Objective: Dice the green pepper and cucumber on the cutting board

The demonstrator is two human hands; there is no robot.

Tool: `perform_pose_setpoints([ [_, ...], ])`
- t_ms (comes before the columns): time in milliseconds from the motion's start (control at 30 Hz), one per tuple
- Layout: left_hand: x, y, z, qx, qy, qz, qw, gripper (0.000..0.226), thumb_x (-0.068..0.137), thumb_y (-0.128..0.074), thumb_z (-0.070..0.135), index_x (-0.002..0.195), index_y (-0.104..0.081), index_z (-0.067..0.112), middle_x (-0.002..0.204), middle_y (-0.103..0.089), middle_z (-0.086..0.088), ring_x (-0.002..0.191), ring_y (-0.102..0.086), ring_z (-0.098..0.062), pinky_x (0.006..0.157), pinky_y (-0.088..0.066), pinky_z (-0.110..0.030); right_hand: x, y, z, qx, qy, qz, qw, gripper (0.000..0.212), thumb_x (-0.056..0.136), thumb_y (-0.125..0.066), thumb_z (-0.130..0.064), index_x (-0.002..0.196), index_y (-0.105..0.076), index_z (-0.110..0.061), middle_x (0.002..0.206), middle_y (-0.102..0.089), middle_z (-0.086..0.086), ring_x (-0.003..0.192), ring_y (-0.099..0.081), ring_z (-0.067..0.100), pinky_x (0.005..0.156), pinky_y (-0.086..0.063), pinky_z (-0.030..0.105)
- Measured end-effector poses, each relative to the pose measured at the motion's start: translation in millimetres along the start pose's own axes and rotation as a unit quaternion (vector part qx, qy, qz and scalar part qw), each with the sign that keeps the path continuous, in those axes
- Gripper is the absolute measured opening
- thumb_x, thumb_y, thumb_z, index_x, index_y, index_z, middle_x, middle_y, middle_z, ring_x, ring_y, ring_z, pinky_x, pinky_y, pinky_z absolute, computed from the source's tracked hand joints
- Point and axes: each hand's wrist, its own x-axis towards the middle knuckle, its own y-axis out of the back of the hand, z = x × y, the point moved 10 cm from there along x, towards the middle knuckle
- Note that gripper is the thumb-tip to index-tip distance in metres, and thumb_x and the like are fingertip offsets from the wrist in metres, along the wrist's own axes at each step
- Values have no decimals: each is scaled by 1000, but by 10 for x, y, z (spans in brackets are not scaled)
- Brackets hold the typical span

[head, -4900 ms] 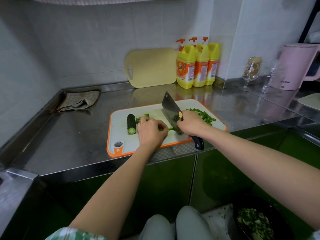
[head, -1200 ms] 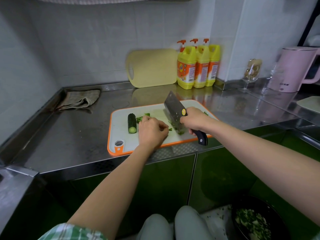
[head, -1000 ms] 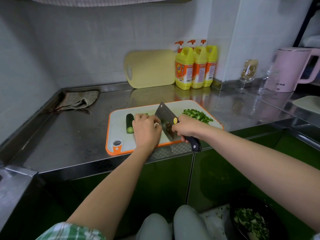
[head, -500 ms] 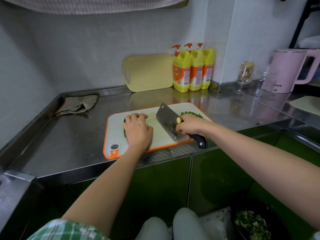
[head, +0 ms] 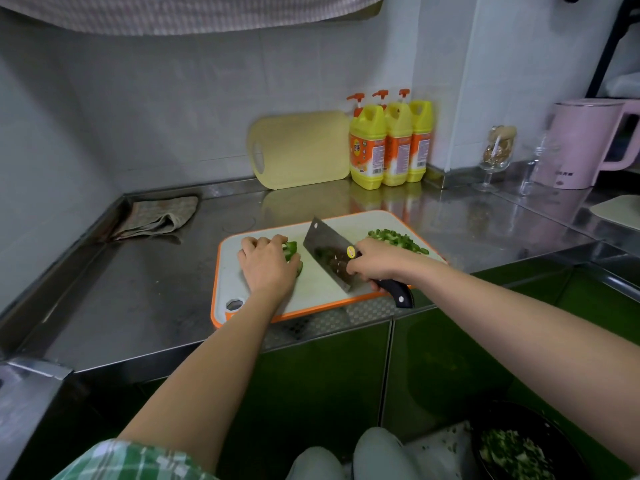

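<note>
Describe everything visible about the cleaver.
The cleaver has a broad rectangular grey metal blade, a round yellow sticker near its heel and a black handle with a pale rivet. Green bits cling to the blade's face. The right hand grips it where blade meets handle. It is held edge-down over the cutting board, tip pointing away, handle end past the board's near rim; whether the edge touches the board is unclear.

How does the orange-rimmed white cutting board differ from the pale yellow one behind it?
The orange-rimmed white cutting board lies flat on the steel counter; the pale yellow cutting board stands on edge against the wall. The white one carries diced green pepper; the yellow one is bare. The white one has an orange rim; the yellow one is plain. Both have rounded corners and a handle hole.
</note>
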Motion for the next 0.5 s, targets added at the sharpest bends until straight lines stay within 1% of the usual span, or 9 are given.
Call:
perform_pose_setpoints([
  [100,25,6,-1,-26,-1,2,1000,32,90,-61,33,121,-61,27,118,-62,-7,117,-36,-31,92,-30,-38,43,149,158,-8,-37,41,998,5,90,-41,-4,91,-47,-6,67,-52,14,42,-50,20,42,-41,21],
  [167,52,3,10,-60,-9,-1,998,25,88,-64,28,113,-64,28,107,-64,-7,115,-37,-30,89,-30,-37,63,258,270,-12,-55,59,997,13,89,-38,-3,98,-47,-5,67,-53,15,45,-51,23,45,-42,24],
  [233,84,-13,88,-72,-44,-11,996,17,86,-65,26,103,-67,27,98,-66,-4,112,-39,-28,85,-29,-36,60,285,322,-8,-64,56,996,14,88,-37,-4,99,-45,-6,65,-53,14,47,-50,24,46,-42,25],
  [300,98,-20,196,-73,-86,-19,993,10,86,-66,24,95,-69,27,90,-65,1,110,-42,-27,82,-28,-34,64,269,324,-6,-66,55,996,19,88,-36,-3,104,-46,-4,64,-52,14,46,-49,23,46,-43,26],
  [367,84,-3,302,-91,-122,-16,988,9,86,-67,21,92,-71,25,82,-56,7,107,-44,-26,79,-26,-32,55,254,290,-13,-63,60,996,26,88,-35,-1,110,-48,0,65,-52,15,46,-49,23,46,-43,26],
  [400,75,11,349,-109,-134,-12,985,9,86,-67,21,92,-72,25,82,-52,7,105,-44,-25,78,-26,-30,40,251,272,-19,-61,60,996,28,88,-34,0,111,-49,1,65,-52,15,47,-50,23,47,-43,26],
  [433,62,31,396,-129,-145,-11,981,8,85,-68,21,91,-72,26,84,-51,6,104,-44,-23,78,-26,-29,30,250,259,-26,-58,60,996,28,88,-33,0,112,-49,2,64,-52,15,47,-50,24,47,-43,26],
  [500,10,40,514,-168,-177,-28,969,9,83,-70,22,89,-71,29,88,-58,5,101,-43,-19,80,-29,-30,1,259,237,-31,-54,61,996,28,89,-33,1,111,-50,3,63,-53,16,47,-50,23,47,-43,26],
])
